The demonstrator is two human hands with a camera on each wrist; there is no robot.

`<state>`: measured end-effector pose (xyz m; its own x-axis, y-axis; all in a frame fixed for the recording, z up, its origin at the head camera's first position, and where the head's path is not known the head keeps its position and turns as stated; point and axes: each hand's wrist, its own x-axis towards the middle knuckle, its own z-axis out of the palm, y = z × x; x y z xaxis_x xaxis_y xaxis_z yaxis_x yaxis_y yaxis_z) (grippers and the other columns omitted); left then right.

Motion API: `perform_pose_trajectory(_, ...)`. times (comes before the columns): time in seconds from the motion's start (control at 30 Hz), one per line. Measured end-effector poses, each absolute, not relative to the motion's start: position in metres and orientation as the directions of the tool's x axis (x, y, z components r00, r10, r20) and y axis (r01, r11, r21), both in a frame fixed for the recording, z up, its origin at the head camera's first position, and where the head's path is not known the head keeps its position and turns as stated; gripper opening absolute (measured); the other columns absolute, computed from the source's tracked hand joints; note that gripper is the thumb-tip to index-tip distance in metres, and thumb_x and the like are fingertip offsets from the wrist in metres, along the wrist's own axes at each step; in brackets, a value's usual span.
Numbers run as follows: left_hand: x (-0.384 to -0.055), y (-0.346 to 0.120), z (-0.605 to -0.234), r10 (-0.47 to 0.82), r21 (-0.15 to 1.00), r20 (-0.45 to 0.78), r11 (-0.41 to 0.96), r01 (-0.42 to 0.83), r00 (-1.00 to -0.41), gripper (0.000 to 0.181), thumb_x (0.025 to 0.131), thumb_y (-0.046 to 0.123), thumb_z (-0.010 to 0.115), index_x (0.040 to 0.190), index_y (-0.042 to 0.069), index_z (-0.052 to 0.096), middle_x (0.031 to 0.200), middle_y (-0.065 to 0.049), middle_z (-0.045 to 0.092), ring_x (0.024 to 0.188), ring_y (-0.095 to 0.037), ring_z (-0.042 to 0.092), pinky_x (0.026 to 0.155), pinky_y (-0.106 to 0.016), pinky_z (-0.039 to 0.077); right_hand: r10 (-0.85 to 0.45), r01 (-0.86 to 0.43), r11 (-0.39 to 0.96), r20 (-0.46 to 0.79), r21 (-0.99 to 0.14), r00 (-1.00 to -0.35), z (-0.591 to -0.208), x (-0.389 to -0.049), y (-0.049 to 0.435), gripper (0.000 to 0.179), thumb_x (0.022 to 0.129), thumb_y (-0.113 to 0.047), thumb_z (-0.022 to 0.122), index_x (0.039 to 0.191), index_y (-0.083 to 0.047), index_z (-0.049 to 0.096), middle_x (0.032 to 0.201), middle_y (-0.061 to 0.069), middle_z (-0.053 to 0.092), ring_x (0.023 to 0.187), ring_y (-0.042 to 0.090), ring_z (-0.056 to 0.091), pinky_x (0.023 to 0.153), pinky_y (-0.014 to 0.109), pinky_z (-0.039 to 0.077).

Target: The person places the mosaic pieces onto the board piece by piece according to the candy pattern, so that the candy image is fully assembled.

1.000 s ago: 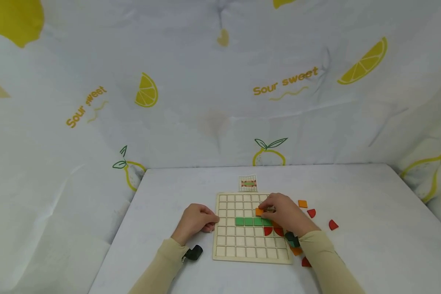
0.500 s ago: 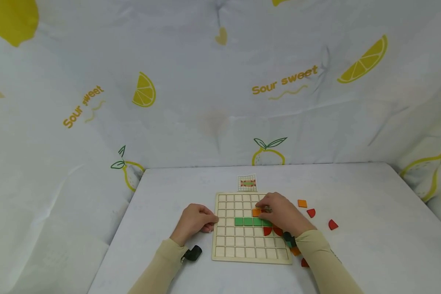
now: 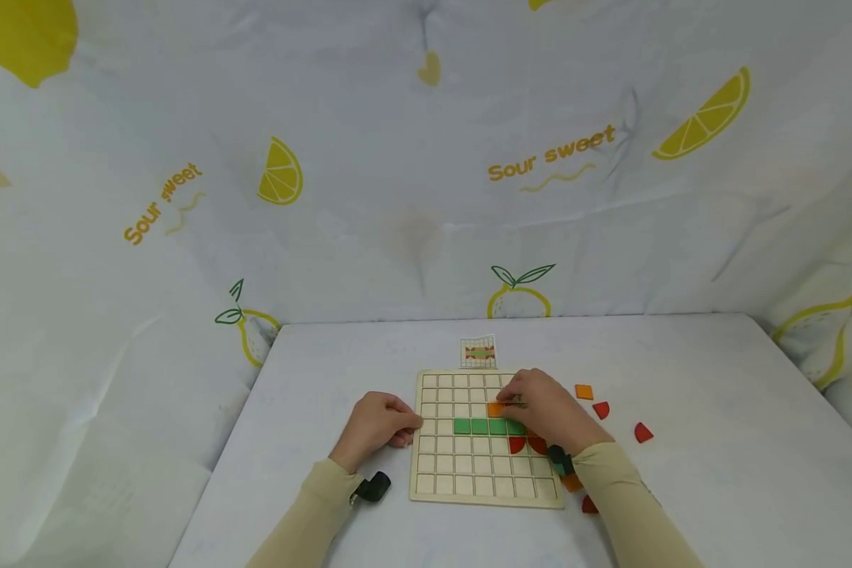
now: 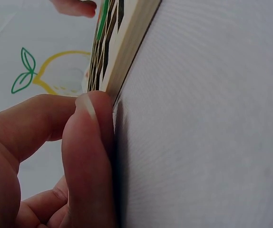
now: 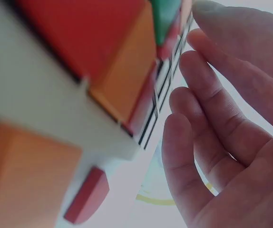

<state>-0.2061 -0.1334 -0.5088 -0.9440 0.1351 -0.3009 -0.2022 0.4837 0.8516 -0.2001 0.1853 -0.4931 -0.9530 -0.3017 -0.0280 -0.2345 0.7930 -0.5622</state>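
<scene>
My left hand (image 3: 379, 422) pinches the left edge of a pale wooden grid board (image 3: 443, 464) between thumb and forefinger; in the left wrist view the thumb (image 4: 86, 161) lies along that edge. Over the board's upper right, my right hand (image 3: 543, 406) has thumb and forefinger at an orange square tile (image 3: 495, 409), in a cell above the green row. That row of green square tiles (image 3: 479, 427) runs across the middle. Red quarter-round tiles (image 3: 517, 445) sit below its right end. The right hand covers part of the board's right side.
Behind the board lies a small pattern card (image 3: 479, 353). Loose on the table to the right are an orange square (image 3: 584, 392) and red quarter-rounds (image 3: 643, 432). Other loose tiles, including a red one (image 3: 589, 505), lie near the right forearm.
The orange tile at the right fingertips has shifted slightly left, into line with its cell, and the right hand moved with it. The left hand stays at the board's edge.
</scene>
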Motion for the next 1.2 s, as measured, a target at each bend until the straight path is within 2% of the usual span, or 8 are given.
perform_pose_trajectory(0.17,-0.205,-0.133,-0.506,0.134,0.85,-0.308,0.484,-0.209,-0.942,0.017,0.088,0.02,0.088,0.09,0.007,0.077,0.073,-0.005,0.076,0.061,-0.011,0.07,0.059,-0.024,0.061,-0.274,-0.182,0.769,-0.059,-0.613,-0.96,-0.487,-0.195,0.202,0.011,0.1,-0.022,0.08,0.11,-0.019,0.083,0.108,-0.005,0.073,0.106,0.02,0.063,0.094,0.043,0.06)
perform_pose_trajectory(0.37,-0.205,-0.134,-0.502,0.121,0.84,-0.313,0.498,-0.215,-0.942,0.017,0.088,0.02,0.088,0.091,0.007,0.078,0.073,-0.005,0.076,0.062,-0.011,0.07,0.06,-0.024,0.061,-0.23,-0.13,0.797,-0.096,-0.59,-0.968,-0.475,-0.177,0.229,0.011,0.099,-0.021,0.079,0.109,-0.019,0.082,0.106,-0.005,0.073,0.099,0.018,0.061,0.087,0.039,0.058)
perform_pose_trajectory(0.63,-0.205,-0.133,-0.504,0.126,0.845,-0.314,0.488,-0.216,-0.941,0.017,0.089,0.021,0.087,0.092,0.007,0.078,0.074,-0.006,0.076,0.063,-0.012,0.071,0.06,-0.025,0.061,-0.144,-0.029,0.842,-0.173,-0.539,-0.974,-0.472,-0.137,0.268,0.014,0.097,-0.027,0.082,0.11,-0.021,0.082,0.111,-0.003,0.074,0.113,0.026,0.065,0.097,0.053,0.062)
perform_pose_trajectory(0.9,-0.205,-0.134,-0.507,0.135,0.85,-0.309,0.484,-0.209,-0.942,0.017,0.09,0.021,0.086,0.093,0.006,0.078,0.074,-0.006,0.077,0.062,-0.012,0.072,0.059,-0.024,0.061,-0.092,0.04,0.863,-0.235,-0.504,-0.968,-0.481,-0.107,0.294,0.026,0.087,-0.031,0.091,0.107,-0.018,0.082,0.104,-0.008,0.075,0.106,0.021,0.066,0.097,0.055,0.061)
perform_pose_trajectory(1.2,-0.204,-0.133,-0.507,0.139,0.85,-0.309,0.484,-0.208,-0.941,0.017,0.089,0.021,0.087,0.093,0.007,0.078,0.074,-0.005,0.076,0.062,-0.012,0.071,0.059,-0.024,0.061,-0.046,0.095,0.881,-0.283,-0.464,-0.958,-0.495,-0.096,0.299,0.036,0.078,-0.036,0.097,0.107,-0.02,0.081,0.107,-0.007,0.073,0.108,0.021,0.063,0.103,0.061,0.058)
